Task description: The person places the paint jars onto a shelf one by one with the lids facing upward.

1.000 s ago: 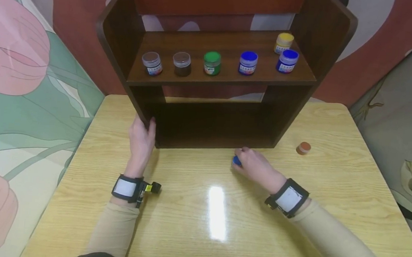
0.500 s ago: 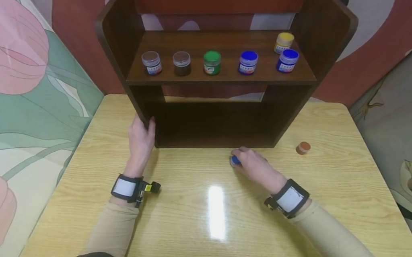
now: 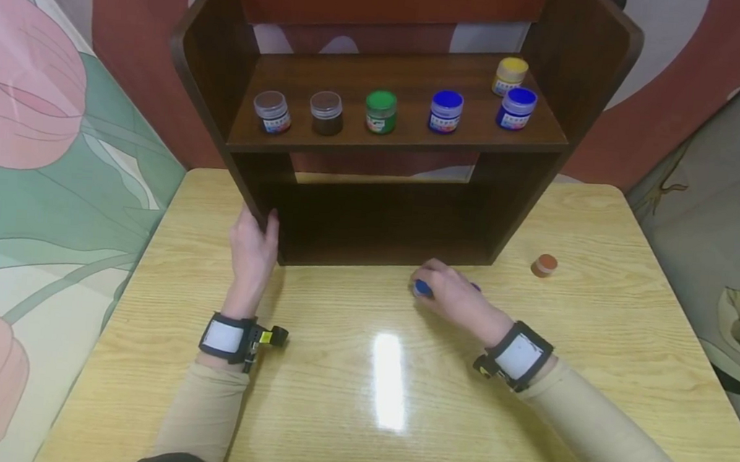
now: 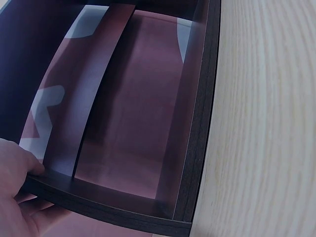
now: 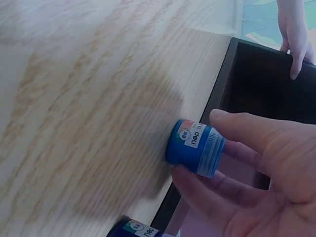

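With thumb and fingers on either side of the panel, my left hand (image 3: 253, 254) grips the lower left side of a dark brown wooden shelf (image 3: 396, 150). The left wrist view shows the thumb over the board's edge and the fingers beneath. My right hand (image 3: 455, 297) pinches a small blue paint jar (image 5: 190, 146) by its clear ridged lid, thumb on one side and fingers on the other. This jar is low at the table, just before the shelf's front edge. Beside it a darker blue paint jar (image 5: 134, 229) shows partly; in the head view the hand covers most of it.
Along the upper shelf stand two clear-lidded jars (image 3: 272, 112), a green jar (image 3: 381, 112), two dark blue jars (image 3: 446, 112) and a yellow-lidded jar (image 3: 510, 77). An orange-brown jar (image 3: 545, 266) is on the wooden table (image 3: 333, 373), right of the shelf.
My right hand has shifted slightly left with the blue paint jar. A bit of another blue jar now shows past its far side. My left hand stays on the shelf.
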### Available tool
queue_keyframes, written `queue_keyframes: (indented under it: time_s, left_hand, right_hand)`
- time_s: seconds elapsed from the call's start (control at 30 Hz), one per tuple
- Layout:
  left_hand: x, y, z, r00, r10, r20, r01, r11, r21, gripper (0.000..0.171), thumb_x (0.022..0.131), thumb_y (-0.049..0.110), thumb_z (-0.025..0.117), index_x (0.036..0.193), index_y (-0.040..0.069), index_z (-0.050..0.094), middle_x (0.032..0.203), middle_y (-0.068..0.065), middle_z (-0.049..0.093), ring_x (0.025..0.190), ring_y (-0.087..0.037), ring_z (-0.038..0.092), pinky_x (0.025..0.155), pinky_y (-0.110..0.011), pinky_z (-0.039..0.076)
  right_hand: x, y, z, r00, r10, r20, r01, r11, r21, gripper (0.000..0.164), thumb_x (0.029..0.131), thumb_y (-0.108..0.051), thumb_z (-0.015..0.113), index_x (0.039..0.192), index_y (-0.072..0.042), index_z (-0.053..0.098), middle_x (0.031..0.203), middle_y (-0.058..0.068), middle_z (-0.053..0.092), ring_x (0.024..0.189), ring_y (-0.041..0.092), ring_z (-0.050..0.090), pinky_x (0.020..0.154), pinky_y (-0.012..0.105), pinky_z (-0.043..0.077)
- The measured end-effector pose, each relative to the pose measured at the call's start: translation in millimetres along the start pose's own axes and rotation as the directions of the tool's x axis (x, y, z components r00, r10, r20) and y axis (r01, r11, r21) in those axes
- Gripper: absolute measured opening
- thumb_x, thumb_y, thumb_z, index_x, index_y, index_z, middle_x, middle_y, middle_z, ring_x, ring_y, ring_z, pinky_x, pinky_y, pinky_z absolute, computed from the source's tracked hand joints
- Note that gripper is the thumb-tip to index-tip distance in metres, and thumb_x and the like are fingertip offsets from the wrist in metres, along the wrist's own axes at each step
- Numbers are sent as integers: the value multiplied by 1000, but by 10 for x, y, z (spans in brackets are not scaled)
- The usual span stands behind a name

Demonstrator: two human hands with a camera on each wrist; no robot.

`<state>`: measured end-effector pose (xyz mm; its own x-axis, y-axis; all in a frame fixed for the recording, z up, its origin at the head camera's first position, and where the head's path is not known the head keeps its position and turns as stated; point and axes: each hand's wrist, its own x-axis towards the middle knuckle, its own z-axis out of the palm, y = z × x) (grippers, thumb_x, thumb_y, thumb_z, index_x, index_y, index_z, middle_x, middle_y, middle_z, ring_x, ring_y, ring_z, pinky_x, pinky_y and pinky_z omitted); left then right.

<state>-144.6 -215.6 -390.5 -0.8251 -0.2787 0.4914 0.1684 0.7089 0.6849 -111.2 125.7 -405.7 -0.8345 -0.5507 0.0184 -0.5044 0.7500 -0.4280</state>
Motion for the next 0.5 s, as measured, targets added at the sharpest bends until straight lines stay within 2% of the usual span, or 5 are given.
queue_keyframes:
  time_s: [0.17,0.23,0.4,0.5]
  left_hand:
    - [1,0,0,1000,-3,-6,3,1000,1,28,99,16,59,119,-3,58,110,-26,69,102,-43,68,86,-54,56]
    - [1,1,-2,1000,-6,-8,6,1000,4,29,99,16,60,119,-3,58,110,-26,69,103,-43,67,86,-54,56]
    - [-1,5,-7,1000,-6,-8,6,1000,6,29,99,17,59,119,-3,58,110,-26,68,103,-43,67,87,-54,55]
    - [1,6,-3,1000,-2,-8,2,1000,8,28,99,17,59,118,-3,58,110,-26,69,103,-43,67,87,-54,56]
  right_hand:
    - [15,-28,9,996,86,-1,-86,996,-35,41,88,-26,76,121,-4,65,108,17,64,91,26,66,72,40,61]
    - [25,-38,20,994,110,4,-110,993,-48,47,87,-33,77,122,-4,64,106,15,64,88,24,64,70,40,60]
    - [38,-58,62,995,103,11,-102,993,-66,69,81,-44,81,131,-2,58,116,20,64,100,32,66,88,50,58]
    - [26,-71,75,997,81,4,-80,994,-75,75,79,-44,82,136,-3,56,123,23,63,110,38,64,97,55,54]
